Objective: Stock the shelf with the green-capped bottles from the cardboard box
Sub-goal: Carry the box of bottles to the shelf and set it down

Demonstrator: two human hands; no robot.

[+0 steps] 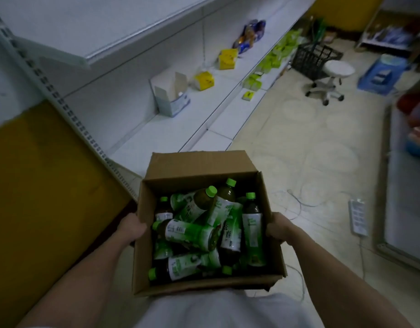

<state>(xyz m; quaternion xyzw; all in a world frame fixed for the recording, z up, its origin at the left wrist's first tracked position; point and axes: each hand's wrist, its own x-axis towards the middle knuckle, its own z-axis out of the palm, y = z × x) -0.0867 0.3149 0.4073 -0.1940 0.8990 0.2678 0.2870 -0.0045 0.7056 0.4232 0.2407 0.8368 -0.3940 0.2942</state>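
Both our hands grip the box [205, 171]: left hand [130, 227] and right hand [278, 227] on opposite walls, keeping it level. Inside, bottles [192, 233] lie jumbled. Beyond the box, the shelf [156, 129] awaits, likely their destination.

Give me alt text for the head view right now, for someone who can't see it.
Both hands, left hand and right hand, grip the sides of an open cardboard box filled with jumbled green-capped bottles, held at waist height. Ahead on the left runs a white shelf, mostly bare, with a few yellow packs farther along; a white stool stands on the tiled floor.
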